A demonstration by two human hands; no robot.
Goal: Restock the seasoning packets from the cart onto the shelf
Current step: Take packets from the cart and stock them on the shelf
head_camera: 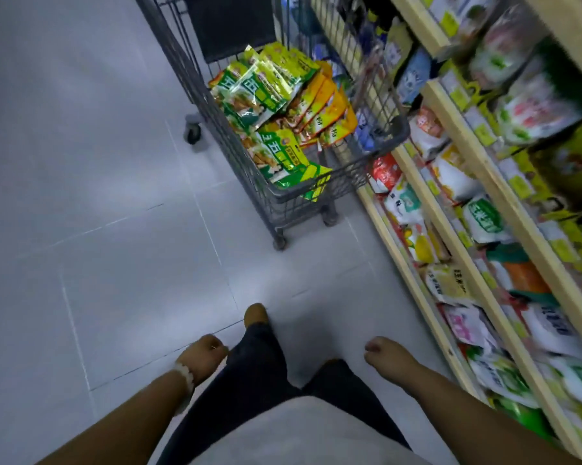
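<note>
Where heaped in cart (376,149), green-yellow seasoning packets (266,92)

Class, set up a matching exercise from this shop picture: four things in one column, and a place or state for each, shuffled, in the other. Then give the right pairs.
Things:
1. seasoning packets
2. cart
3. shelf
4. left hand

Places or states:
A. along the right side, filled with goods
B. hanging by the leg, holding nothing
C. piled in the cart
D. standing on the tiled floor beside the shelf

Pairs: 1-C, 2-D, 3-A, 4-B
</note>
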